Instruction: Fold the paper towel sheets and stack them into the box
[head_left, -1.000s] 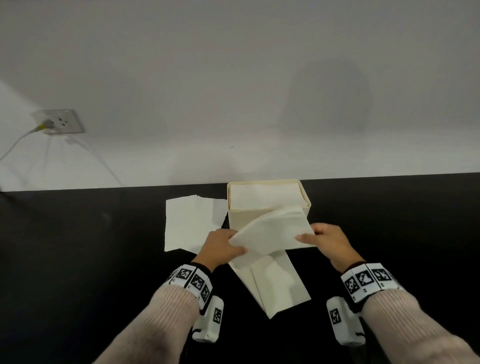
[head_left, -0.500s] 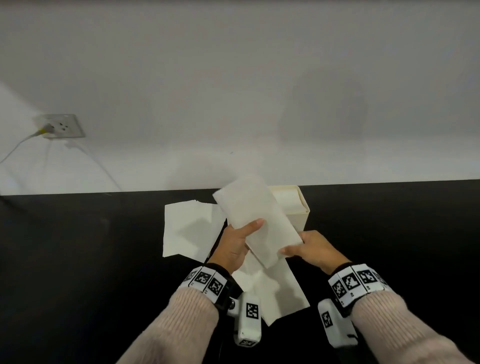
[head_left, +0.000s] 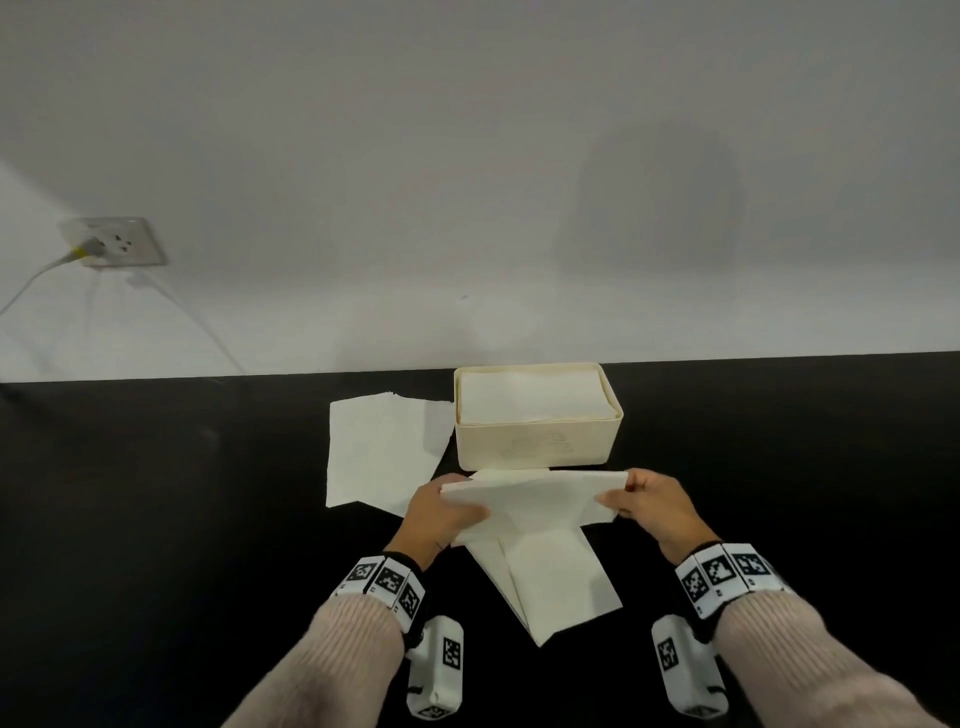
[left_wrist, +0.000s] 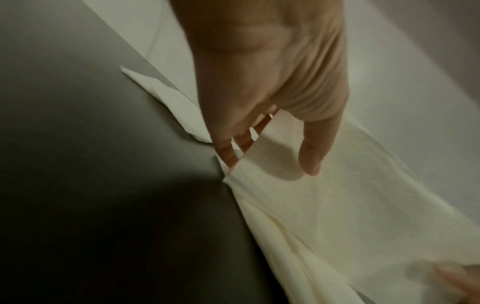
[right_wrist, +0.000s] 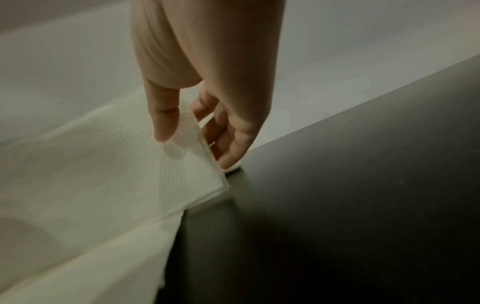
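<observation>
A folded white paper towel sheet (head_left: 535, 493) is held level just in front of the cream box (head_left: 535, 449). My left hand (head_left: 441, 512) grips its left end, thumb on top and fingers beneath (left_wrist: 309, 156). My right hand (head_left: 644, 501) pinches its right end between thumb and fingers (right_wrist: 166, 123). The box holds a stack of folded sheets (head_left: 530, 395) up to its rim. More sheets (head_left: 561, 577) lie on the black table under the held one.
An unfolded sheet (head_left: 379, 447) lies flat to the left of the box. The black table (head_left: 156, 519) runs back to a white wall, where a socket (head_left: 122, 244) with a plugged-in cable sits far left.
The sheet was turned from upright and slanted to level and crosswise. Both hands moved apart to its two ends, in front of the box.
</observation>
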